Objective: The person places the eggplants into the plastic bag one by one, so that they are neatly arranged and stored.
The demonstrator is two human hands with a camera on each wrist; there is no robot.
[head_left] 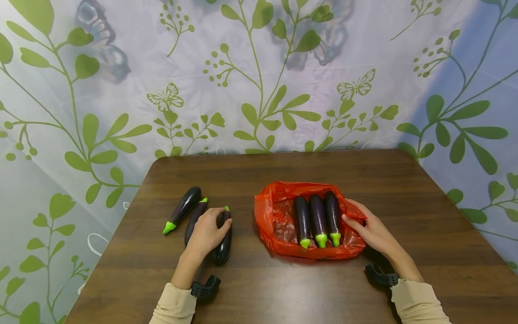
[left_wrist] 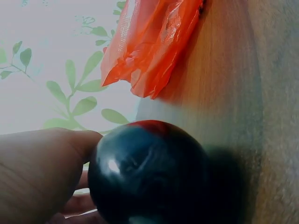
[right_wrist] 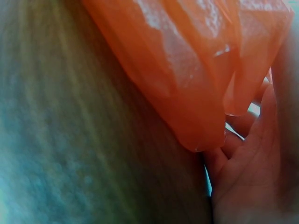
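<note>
Right hand (head_left: 374,229) is pinching the right rim of the red bag (head_left: 265,216), thumb on the near face, other fingers going behind the plastic, partly hidden. Reason, I'd judge: thin film is apt to sag without a grip, so I'm bracing that edge to hold the mouth wide. Bag is sitting on the wooden table (head_left: 283,292), right of center, mouth gaping. The three bagged eggplants (head_left: 318,214) are lying inside, next to one another, green stems pointing my way; that parallel layout is probably saving room and limiting roll.

Left hand (head_left: 208,229) is gripping the loose eggplant (head_left: 223,246) nearest the bag: thumb on the bag side, fingers curving to its girth, not spread wide. Its stem is pointing away from me. I'm presumably taking it from above because a round, slick body is easier to control with a span across it. Left wrist view is showing the fingers partly hidden behind it; can't tell how hard I'm squeezing, or whether it's bearing on the table.

Two more are lying left of that: the middle eggplant (head_left: 193,222), partly covered by my hand (can't tell if I'm touching it), and the leftmost eggplant (head_left: 184,208), slanting, stem pointing toward me and left.
</note>
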